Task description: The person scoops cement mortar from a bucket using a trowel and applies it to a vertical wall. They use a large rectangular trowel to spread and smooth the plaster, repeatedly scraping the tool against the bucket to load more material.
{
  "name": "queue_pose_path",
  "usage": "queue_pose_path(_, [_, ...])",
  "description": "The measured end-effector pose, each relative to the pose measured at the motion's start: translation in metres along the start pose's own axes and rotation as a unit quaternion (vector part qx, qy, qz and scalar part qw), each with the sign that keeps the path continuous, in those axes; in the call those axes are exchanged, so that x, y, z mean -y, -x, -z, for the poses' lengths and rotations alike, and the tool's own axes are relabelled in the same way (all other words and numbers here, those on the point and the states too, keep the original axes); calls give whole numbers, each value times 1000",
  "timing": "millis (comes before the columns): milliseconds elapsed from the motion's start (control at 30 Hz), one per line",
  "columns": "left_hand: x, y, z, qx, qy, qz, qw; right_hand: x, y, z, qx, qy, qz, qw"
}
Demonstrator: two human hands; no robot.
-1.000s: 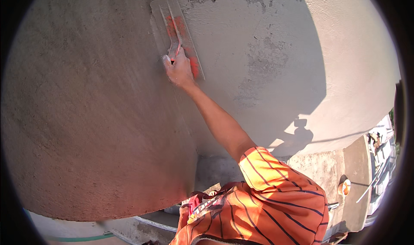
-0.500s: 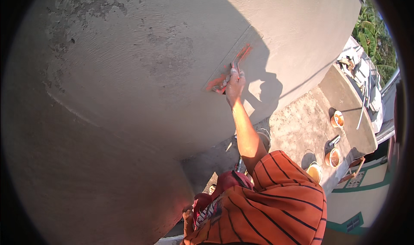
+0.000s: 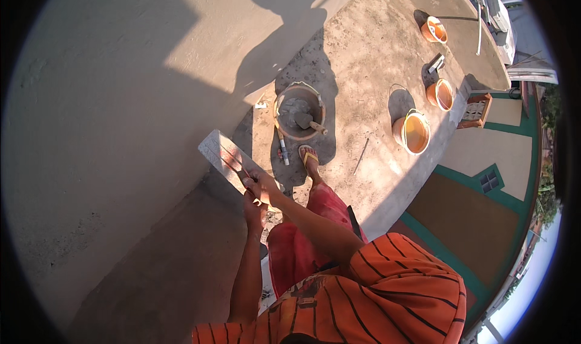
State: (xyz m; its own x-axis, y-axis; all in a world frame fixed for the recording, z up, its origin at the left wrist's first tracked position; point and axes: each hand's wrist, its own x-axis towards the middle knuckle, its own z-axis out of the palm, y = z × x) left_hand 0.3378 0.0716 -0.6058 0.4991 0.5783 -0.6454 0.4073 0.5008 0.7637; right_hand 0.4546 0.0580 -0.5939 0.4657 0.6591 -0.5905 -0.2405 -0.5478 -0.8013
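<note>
Through my head view I have both hands close together, low in front of the body. The right hand (image 3: pixel 264 188) is closed around the grip of a long flat trowel (image 3: pixel 221 153), fingers wrapped in. The left hand (image 3: pixel 254 211) is right up against it, at the near end of the trowel; its fingers are partly hidden, so I cannot tell how far open they are or whether they hold anything. The trowel sits ahead of the hands, slanting up to the left, its blade partly in sunlight. It overlaps the grey wall (image 3: pixel 121 132) in my view, and I cannot tell whether the far corner touches.

Beyond the hands, on the concrete floor (image 3: pixel 363 71), I see a bucket (image 3: pixel 276 111) of grey mortar (image 3: pixel 293 109), with a small trowel (image 3: pixel 312 125) lying in it, its wooden handle over the rim. A slim tool (image 3: pixel 282 145) lies just beside that bucket, near a sandalled foot (image 3: pixel 310 157). Well off to the right stand three orange buckets (image 3: pixel 398 131), and a thin stick (image 3: pixel 361 156) lies between them and the foot.
</note>
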Motion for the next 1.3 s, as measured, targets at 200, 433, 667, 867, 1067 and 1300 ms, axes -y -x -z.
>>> queue_pose_path(200, [1,-69,-80,-33,222,50,973,-61,-47,71,68,163,71,982])
queue_pose_path(433, [124,-213,-107,-74,307,150,937,-137,-195,218,-93,389,14,917])
queue_pose_path(667, [197,-339,-119,-112,326,147,927,-240,-309,242,103,714,-62,690])
queue_pose_path(867, [186,-366,-137,-64,259,66,962,-230,-319,245,130,702,-97,693])
queue_pose_path(1067, [130,-354,-203,-21,157,55,986,-200,-314,315,94,664,-95,736])
queue_pose_path(1300, [102,-362,-251,113,66,-70,989,-249,-335,346,-3,697,-48,715])
